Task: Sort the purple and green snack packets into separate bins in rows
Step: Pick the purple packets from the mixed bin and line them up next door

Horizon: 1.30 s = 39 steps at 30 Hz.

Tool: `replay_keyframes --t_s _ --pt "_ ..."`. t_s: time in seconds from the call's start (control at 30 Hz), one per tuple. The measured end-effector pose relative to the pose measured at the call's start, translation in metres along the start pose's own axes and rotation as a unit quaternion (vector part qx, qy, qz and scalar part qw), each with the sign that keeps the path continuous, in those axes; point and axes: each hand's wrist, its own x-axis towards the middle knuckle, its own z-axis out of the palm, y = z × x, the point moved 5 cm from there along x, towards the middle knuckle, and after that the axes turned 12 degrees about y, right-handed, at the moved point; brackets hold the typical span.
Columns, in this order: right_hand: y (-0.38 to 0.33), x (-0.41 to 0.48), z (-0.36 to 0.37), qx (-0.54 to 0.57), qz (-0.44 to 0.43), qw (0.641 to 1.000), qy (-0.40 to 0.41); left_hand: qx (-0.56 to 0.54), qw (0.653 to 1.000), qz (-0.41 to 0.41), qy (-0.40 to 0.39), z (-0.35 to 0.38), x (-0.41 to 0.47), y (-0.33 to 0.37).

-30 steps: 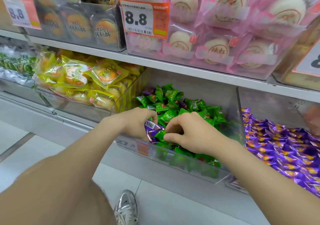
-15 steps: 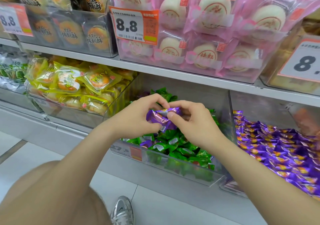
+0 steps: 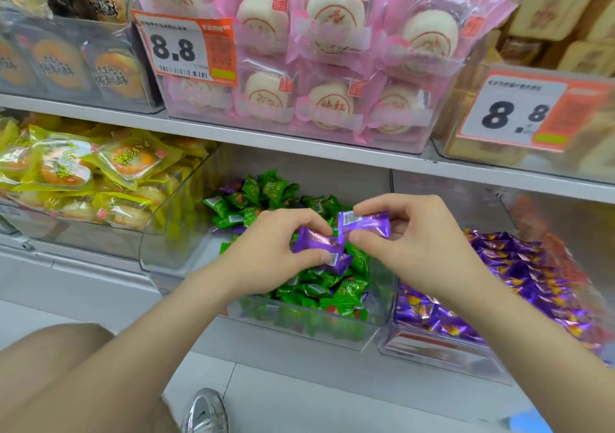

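Both hands hover over the clear middle bin (image 3: 319,329), which is full of green packets (image 3: 319,291) with a few purple ones among them. My left hand (image 3: 266,249) grips a small bunch of purple packets (image 3: 317,241) between thumb and fingers. My right hand (image 3: 412,236) pinches one purple packet (image 3: 364,223), barcode side up, just above and right of that bunch. To the right, another clear bin (image 3: 429,356) holds a heap of purple packets (image 3: 519,276).
Yellow snack bags (image 3: 76,173) fill the bin to the left. The upper shelf (image 3: 266,139) carries pink-wrapped cakes (image 3: 319,66), dark pastry packs and 8.8 price tags (image 3: 186,50). My knee and a silver shoe (image 3: 206,412) are on the tiled floor below.
Both hands lifted out of the green heap with purple packets. The right hand has since pulled one purple packet away to the right, apart from the bunch in the left hand.
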Motion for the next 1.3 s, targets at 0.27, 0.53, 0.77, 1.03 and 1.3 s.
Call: replay_keyframes --t_s 0.27,0.53,0.77,1.03,1.3 --pt "0.051 -0.009 -0.05 0.186 0.2 0.962 0.024 -0.016 0.999 0.017 0.021 0.027 0.003 0.038" --pt "0.131 0.016 -0.093 0.0 0.171 0.968 0.185 -0.217 0.954 -0.135 0.157 0.053 0.032 0.065" --pt "0.171 0.062 -0.075 -0.135 0.086 0.973 0.168 -0.265 0.926 -0.208 0.168 0.084 0.045 0.064" --pt "0.185 0.09 -0.056 -0.189 0.079 0.965 0.164 -0.258 0.929 -0.214 0.156 0.091 0.049 0.064" --pt "0.191 0.093 -0.051 -0.256 0.05 0.958 0.12 -0.289 0.927 -0.199 0.135 0.096 0.051 0.071"
